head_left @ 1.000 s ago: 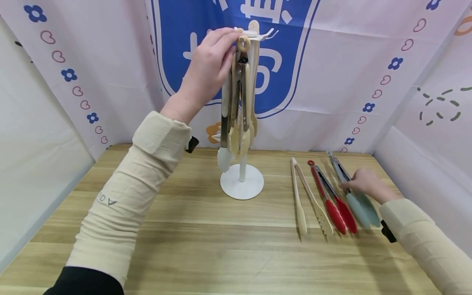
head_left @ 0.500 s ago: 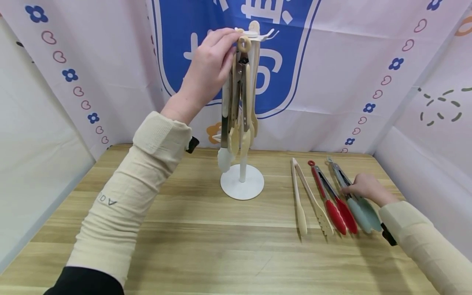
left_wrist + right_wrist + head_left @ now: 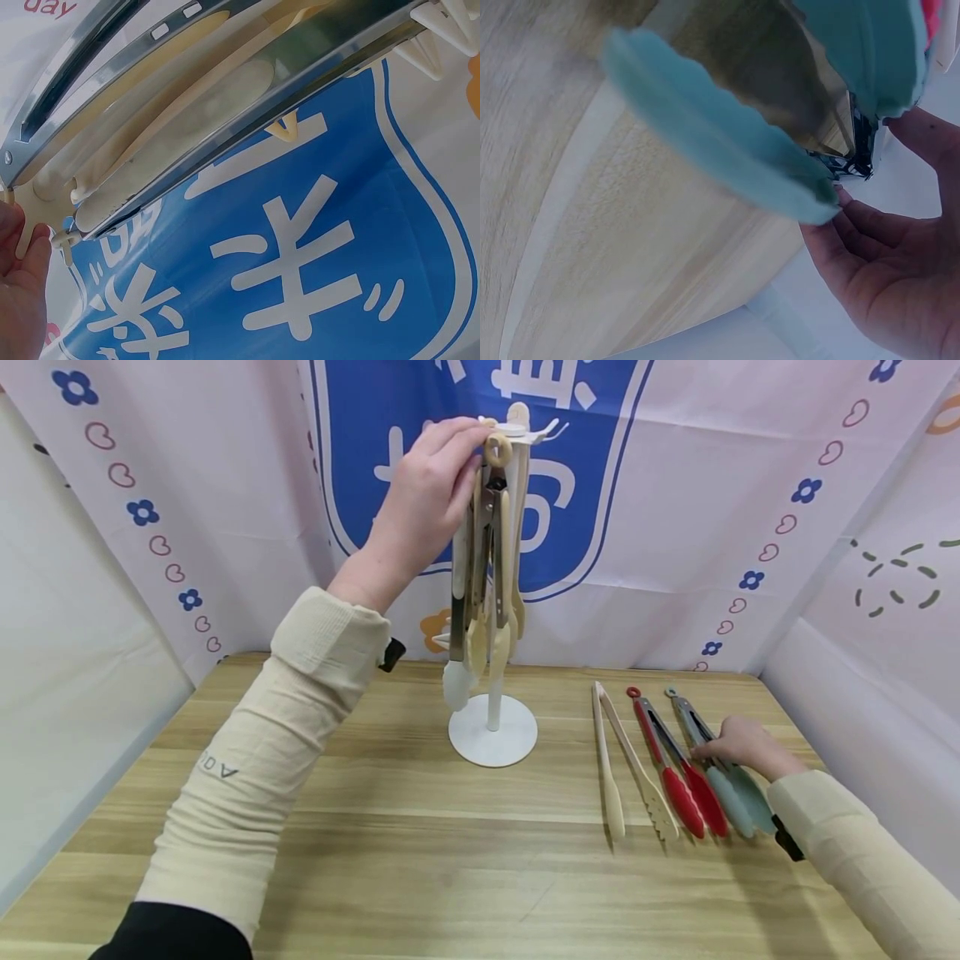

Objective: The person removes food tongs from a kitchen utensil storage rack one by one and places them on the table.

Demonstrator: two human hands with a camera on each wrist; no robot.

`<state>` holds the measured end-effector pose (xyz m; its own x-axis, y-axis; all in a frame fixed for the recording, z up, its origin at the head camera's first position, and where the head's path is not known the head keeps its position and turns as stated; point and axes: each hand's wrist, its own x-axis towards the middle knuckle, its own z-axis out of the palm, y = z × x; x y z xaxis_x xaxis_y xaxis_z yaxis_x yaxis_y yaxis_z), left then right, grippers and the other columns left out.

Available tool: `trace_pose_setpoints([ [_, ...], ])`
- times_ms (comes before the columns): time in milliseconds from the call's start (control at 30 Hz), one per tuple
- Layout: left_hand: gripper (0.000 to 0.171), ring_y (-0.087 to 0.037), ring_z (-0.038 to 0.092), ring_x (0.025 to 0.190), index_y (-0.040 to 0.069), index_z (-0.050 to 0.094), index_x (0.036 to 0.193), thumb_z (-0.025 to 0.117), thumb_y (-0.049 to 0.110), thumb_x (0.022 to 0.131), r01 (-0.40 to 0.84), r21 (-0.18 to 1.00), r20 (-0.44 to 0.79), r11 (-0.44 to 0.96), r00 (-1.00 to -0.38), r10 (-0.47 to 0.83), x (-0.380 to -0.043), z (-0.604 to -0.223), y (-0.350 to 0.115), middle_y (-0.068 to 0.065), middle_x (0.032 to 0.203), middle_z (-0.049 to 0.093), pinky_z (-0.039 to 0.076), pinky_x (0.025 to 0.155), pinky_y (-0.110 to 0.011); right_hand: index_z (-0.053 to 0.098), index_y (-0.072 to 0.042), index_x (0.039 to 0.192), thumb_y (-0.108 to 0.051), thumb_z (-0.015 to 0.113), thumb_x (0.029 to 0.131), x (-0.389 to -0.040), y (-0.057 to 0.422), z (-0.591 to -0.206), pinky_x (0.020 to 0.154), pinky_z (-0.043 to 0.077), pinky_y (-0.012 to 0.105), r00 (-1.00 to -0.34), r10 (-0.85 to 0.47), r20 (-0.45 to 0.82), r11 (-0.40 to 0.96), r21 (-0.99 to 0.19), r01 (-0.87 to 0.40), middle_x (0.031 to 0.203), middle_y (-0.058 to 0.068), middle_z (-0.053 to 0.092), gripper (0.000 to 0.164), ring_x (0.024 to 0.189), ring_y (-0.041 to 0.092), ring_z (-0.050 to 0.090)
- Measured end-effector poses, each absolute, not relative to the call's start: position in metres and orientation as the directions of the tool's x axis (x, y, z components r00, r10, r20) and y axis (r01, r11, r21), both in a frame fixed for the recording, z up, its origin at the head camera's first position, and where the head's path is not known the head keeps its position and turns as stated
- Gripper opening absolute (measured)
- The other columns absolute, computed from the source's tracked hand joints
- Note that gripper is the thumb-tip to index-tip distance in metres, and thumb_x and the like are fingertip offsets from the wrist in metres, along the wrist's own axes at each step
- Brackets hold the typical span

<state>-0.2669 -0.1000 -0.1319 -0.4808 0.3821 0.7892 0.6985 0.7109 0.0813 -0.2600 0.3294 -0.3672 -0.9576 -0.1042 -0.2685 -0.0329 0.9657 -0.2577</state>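
In the head view, my left hand [image 3: 427,485] holds the top of a white utensil stand [image 3: 495,739], its fingertips at the hooks. Cream-handled metal tongs [image 3: 501,560] and other pale utensils hang from the stand. The left wrist view shows the fingers of that hand [image 3: 24,281] pinching at a cream hook beside the hanging tongs. At the right, my right hand [image 3: 750,747] grips teal-tipped tongs [image 3: 731,797] lying on the table. In the right wrist view, the thumb and fingers of that hand [image 3: 900,255] span both arms of the tongs, whose teal heads [image 3: 712,127] stand apart.
Red-tipped tongs [image 3: 682,793] lie just left of the teal ones. Left of those are cream tongs [image 3: 611,793], spread in a narrow V. The wooden table [image 3: 420,868] meets a printed cloth backdrop [image 3: 675,527] behind the stand.
The teal tongs' ring end has shifted a little toward me, and my right hand has moved slightly with it. My left hand and the stand stay in place.
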Motion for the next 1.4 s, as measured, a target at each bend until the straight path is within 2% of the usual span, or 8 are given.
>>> trace_pose_setpoints([
  [467, 0.034, -0.016, 0.041, 0.124, 0.000, 0.050, 0.127, 0.037, 0.013, 0.098, 0.699, 0.077, 0.789, 0.711, -0.478, 0.385, -0.266, -0.131, -0.100, -0.010, 0.129, 0.049, 0.010, 0.109, -0.020, 0.034, -0.016, 0.051, -0.037, 0.065, 0.076, -0.258, 0.328, -0.370, 0.043, 0.028, 0.021, -0.955, -0.098, -0.280, 0.964, -0.267, -0.020, 0.048, -0.006, 0.027, 0.046, 0.044, 0.008, 0.030],
  [767, 0.034, -0.015, 0.040, 0.125, 0.000, 0.049, 0.127, 0.037, 0.014, 0.098, 0.694, 0.080, 0.785, 0.715, -0.487, 0.384, -0.266, -0.131, -0.100, -0.010, 0.130, 0.049, 0.009, 0.109, -0.019, 0.038, -0.013, 0.054, -0.037, 0.066, 0.076, -0.258, 0.326, -0.368, 0.045, 0.031, 0.023, -0.950, -0.092, -0.297, 0.966, -0.256, -0.014, 0.051, -0.003, 0.034, 0.043, 0.048, 0.011, 0.037],
  [1033, 0.034, -0.016, 0.041, 0.124, -0.001, 0.050, 0.127, 0.037, 0.013, 0.098, 0.700, 0.076, 0.791, 0.710, -0.476, 0.384, -0.267, -0.131, -0.100, -0.011, 0.129, 0.049, 0.011, 0.108, -0.019, 0.046, -0.005, 0.062, -0.030, 0.057, 0.083, -0.262, 0.324, -0.361, 0.051, 0.038, 0.030, -0.937, -0.166, -0.307, 0.972, -0.212, -0.103, 0.060, 0.006, 0.045, 0.036, 0.056, 0.019, 0.044],
  [1233, 0.034, -0.016, 0.040, 0.124, 0.000, 0.050, 0.127, 0.037, 0.013, 0.098, 0.696, 0.080, 0.788, 0.714, -0.482, 0.382, -0.266, -0.131, -0.101, -0.010, 0.130, 0.049, 0.010, 0.109, -0.020, 0.043, -0.005, 0.061, -0.021, 0.055, 0.085, -0.268, 0.308, -0.347, 0.050, 0.034, 0.029, -0.959, -0.166, -0.231, 0.972, -0.201, -0.120, 0.058, 0.003, 0.038, 0.031, 0.054, 0.018, 0.039],
  [1400, 0.035, -0.015, 0.040, 0.124, 0.000, 0.049, 0.128, 0.037, 0.015, 0.098, 0.690, 0.084, 0.783, 0.719, -0.492, 0.380, -0.265, -0.131, -0.100, -0.010, 0.130, 0.049, 0.009, 0.109, -0.021, 0.038, -0.009, 0.058, -0.021, 0.053, 0.086, -0.274, 0.292, -0.331, 0.047, 0.028, 0.026, -0.976, -0.169, -0.139, 0.966, -0.220, -0.136, 0.054, -0.001, 0.033, 0.034, 0.050, 0.014, 0.033],
])
